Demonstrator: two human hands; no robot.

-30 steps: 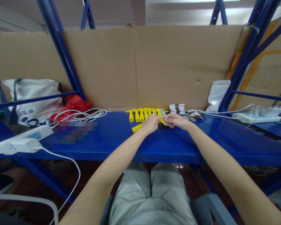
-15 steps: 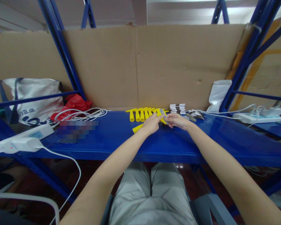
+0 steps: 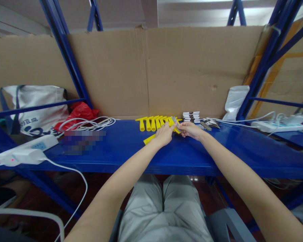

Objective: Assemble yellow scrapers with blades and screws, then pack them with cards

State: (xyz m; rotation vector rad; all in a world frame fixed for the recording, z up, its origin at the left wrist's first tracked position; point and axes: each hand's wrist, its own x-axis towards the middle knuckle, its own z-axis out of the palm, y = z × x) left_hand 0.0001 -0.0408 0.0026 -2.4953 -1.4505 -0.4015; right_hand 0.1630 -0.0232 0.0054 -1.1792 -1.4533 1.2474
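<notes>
My left hand (image 3: 164, 133) is wrapped round a yellow plastic scraper (image 3: 148, 139), whose handle end sticks out toward the lower left. At its other end, a flat grey strip like a metal blade (image 3: 174, 119) shows between my hands. My right hand (image 3: 190, 130) pinches the scraper's wide yellow head at its right edge; the fingertips partly hide the grip. Just behind my left hand, several more yellow scrapers (image 3: 148, 124) stand in a row on the blue table (image 3: 126, 144), handle ends toward me.
Small white packets with dark bands (image 3: 191, 117) are stacked right of the scrapers, beside grey blades (image 3: 205, 125). A white pouch (image 3: 235, 102) leans on the cardboard wall (image 3: 187, 67). Left are coiled white cables (image 3: 96, 123), a power strip (image 3: 27, 149) and a cloth bag (image 3: 40, 104).
My left hand has shifted very slightly to the right along with the yellow scraper. The right hand stays almost still at the scraper's head.
</notes>
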